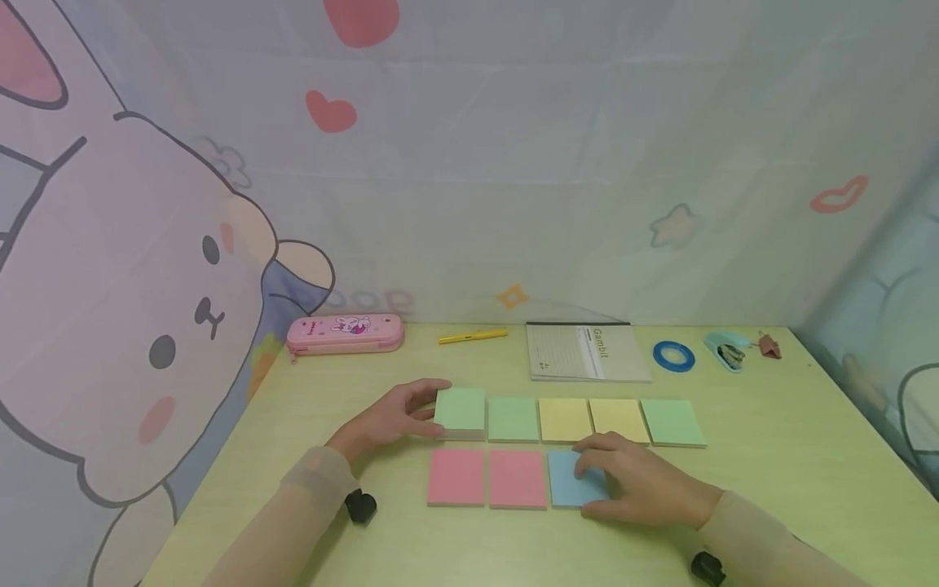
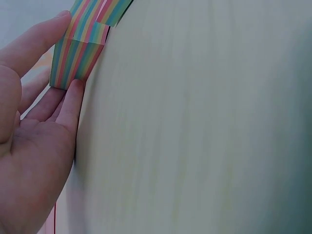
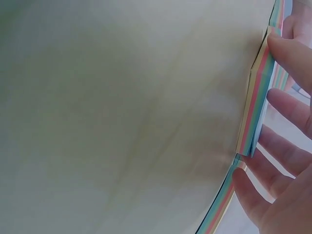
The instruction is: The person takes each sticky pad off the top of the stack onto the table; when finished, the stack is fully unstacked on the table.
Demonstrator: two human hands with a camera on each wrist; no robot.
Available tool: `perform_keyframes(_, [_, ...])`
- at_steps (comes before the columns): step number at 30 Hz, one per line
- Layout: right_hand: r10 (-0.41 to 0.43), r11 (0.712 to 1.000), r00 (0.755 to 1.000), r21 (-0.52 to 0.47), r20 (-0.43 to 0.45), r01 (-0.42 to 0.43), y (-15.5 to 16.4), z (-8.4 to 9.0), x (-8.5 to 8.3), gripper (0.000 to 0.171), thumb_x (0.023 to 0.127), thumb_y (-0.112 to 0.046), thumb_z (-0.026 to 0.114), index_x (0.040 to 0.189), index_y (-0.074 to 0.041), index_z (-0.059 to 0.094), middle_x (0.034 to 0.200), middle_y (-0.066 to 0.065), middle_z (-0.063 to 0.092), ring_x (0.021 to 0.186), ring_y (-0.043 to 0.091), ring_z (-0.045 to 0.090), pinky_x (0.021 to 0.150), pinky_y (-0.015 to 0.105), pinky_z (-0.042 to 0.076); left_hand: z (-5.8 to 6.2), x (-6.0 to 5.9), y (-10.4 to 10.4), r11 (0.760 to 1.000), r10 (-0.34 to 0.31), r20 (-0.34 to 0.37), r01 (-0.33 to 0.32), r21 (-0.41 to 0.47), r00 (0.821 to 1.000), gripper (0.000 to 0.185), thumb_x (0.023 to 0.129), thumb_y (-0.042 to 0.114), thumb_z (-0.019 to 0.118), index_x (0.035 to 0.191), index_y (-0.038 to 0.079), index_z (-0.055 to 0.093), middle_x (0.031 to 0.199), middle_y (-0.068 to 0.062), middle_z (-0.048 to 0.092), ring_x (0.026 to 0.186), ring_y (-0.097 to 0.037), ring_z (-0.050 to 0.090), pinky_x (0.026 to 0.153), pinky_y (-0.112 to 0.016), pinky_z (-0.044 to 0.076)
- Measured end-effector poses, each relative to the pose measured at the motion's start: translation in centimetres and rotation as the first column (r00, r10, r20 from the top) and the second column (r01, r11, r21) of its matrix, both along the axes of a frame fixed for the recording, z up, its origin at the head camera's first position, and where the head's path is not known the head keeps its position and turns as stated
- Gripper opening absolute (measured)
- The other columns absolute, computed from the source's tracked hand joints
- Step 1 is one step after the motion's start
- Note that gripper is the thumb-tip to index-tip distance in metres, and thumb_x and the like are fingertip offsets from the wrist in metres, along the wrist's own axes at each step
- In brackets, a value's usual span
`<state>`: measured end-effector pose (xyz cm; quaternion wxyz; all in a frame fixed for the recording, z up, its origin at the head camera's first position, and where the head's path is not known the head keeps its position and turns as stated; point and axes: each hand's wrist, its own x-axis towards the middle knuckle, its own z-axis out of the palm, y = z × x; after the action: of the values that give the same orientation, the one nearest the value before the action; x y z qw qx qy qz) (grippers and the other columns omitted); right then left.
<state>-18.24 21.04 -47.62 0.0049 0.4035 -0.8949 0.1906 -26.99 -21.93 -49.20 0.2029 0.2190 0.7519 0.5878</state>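
Green, yellow, pink and blue sticky-note pads, pink pencil case, yellow pen, blue tape ring

Eight sticky-note pads are counted on the tabletop: three green, two yellow, two pink and one blue. One pink pencil case, one yellow pen, one notebook, one blue tape roll, one stapler and one binder clip are recorded.
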Motion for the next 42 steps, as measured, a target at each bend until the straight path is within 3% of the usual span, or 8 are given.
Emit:
perform_keyframes(22, [0.011, 1.000, 1.000, -0.006, 0.005, -0.011, 0.0, 0.1, 0.0, 0.033, 0.090, -0.053, 0.080, 0.109, -0.029, 0.068, 0.139, 0.003, 0.063, 0.122, 0.022, 0.061, 0.099, 0.044, 0.059, -0.2, -0.2, 0.0, 1.000, -0.006, 0.026, 0.005, 0.027, 1.000, 0.080, 0.088, 0.000, 0.083, 0.157, 0.002, 0.043, 0.162, -0.020, 0.042, 0.150, -0.038, 0.042, 0.117, -0.035, 0.045])
perform_keyframes(34, [-0.005, 1.000, 1.000, 0.018, 0.025, 0.005, -0.2, 0.9, 0.3, 0.032, 0.090, -0.050, 0.082, 0.109, -0.028, 0.069, 0.141, 0.005, 0.061, 0.124, 0.026, 0.061, 0.100, 0.048, 0.058, -0.1, -0.2, -0.1, 1.000, 0.001, 0.005, -0.001, -0.021, 1.000, 0.081, 0.089, 0.008, 0.085, 0.158, 0.004, 0.043, 0.162, -0.019, 0.042, 0.151, -0.038, 0.040, 0.120, -0.038, 0.042])
perform_keyframes(38, [-0.014, 1.000, 1.000, 0.006, -0.012, 0.014, -0.6, 1.6, 0.0, 0.029, 0.092, -0.044, 0.081, 0.109, -0.024, 0.071, 0.139, 0.005, 0.063, 0.124, 0.025, 0.061, 0.100, 0.047, 0.058, -0.1, -0.1, 0.0, 1.000, 0.005, 0.011, -0.005, -0.016, 1.000, 0.081, 0.089, 0.007, 0.085, 0.158, 0.003, 0.043, 0.162, -0.020, 0.043, 0.149, -0.038, 0.042, 0.118, -0.038, 0.045])
perform_keyframes(42, [-0.032, 0.999, 0.999, -0.021, -0.042, 0.031, -1.9, 2.6, -0.8, 0.033, 0.096, -0.038, 0.078, 0.119, -0.015, 0.071, 0.139, 0.006, 0.063, 0.127, 0.025, 0.060, 0.104, 0.048, 0.056, 0.1, -0.1, 0.1, 1.000, 0.010, 0.012, -0.010, -0.017, 1.000, 0.080, 0.089, 0.006, 0.084, 0.158, 0.003, 0.043, 0.162, -0.019, 0.043, 0.150, -0.038, 0.042, 0.118, -0.038, 0.045])
